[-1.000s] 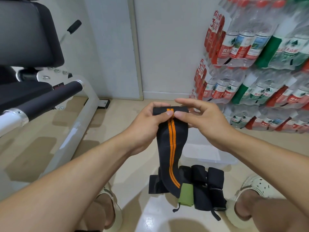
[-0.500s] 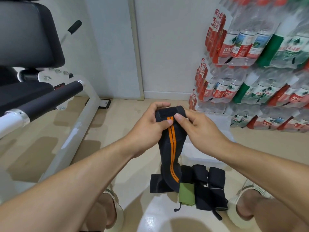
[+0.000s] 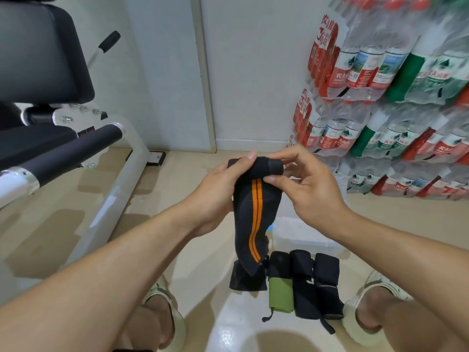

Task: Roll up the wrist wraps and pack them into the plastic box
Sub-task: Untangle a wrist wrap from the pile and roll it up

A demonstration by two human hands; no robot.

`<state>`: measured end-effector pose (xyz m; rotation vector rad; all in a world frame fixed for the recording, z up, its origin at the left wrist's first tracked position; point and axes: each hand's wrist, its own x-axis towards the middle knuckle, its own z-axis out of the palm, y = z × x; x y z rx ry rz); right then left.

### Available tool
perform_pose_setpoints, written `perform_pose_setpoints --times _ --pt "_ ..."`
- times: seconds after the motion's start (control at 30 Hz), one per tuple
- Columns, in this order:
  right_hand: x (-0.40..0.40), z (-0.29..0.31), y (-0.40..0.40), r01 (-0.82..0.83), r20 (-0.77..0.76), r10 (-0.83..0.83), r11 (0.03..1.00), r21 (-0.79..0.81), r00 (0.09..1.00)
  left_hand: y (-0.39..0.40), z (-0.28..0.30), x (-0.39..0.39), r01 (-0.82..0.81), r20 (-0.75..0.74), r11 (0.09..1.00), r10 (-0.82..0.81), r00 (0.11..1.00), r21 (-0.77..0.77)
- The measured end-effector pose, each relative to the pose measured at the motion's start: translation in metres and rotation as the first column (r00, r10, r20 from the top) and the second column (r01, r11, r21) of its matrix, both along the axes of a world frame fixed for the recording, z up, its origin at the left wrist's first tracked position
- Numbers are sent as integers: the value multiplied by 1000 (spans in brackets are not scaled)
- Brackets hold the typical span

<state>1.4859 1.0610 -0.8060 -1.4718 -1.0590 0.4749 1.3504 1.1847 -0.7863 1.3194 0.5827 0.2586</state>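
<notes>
While it hangs, both hands' fingers pinch the wrist wrap (rolled top end).

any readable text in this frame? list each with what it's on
"农夫山泉": red labels of the water bottle packs stacked at right.
"3周年": red print on the shrink wrap of the top pack; the same print on the pack below is only partly legible.
Smaller print on the bottle labels: too small to read.
Orange-striped wrist wrap, the wraps on the floor, the plastic box: no readable text.
</notes>
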Motion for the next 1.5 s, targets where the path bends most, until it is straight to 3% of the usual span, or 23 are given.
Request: perform_pose_setpoints --times 0.27,0.5,0.67,0.87,1.03,1.2,1.4,1.5 --pt "4 4 3 -22 -26 19 995 -99 999 7 -4 -2 -79 45 994 82 996 -73" --pt "10 5 4 -204 -356 126 960 -190 926 9 -4 -6 -43 65 999 42 997 18" --pt "8 6 2 -154 -282 105 975 -158 954 7 -4 -7 -68 73 997 66 995 26" --pt "5 7 1 -66 -134 52 992 -104 990 6 -3 -2 -125 58 985 133 989 -119" --pt "1 9 2 -4 -81 2 1000 -27 997 3 -2 -4 -6 -28 996 9 1000 87" --pt "5 4 2 -13 3 13 1000 10 1000 -1 0 -7 28 -57 996 -23 998 88" --pt "11 5 0 -69 -80 60 992 -108 995 6 -1 -7 -2 24 1000 3 1000 -22" --pt "11 6 0 -162 -225 134 980 -113 965 7 -2 -7 8 65 999 -4 998 -49"
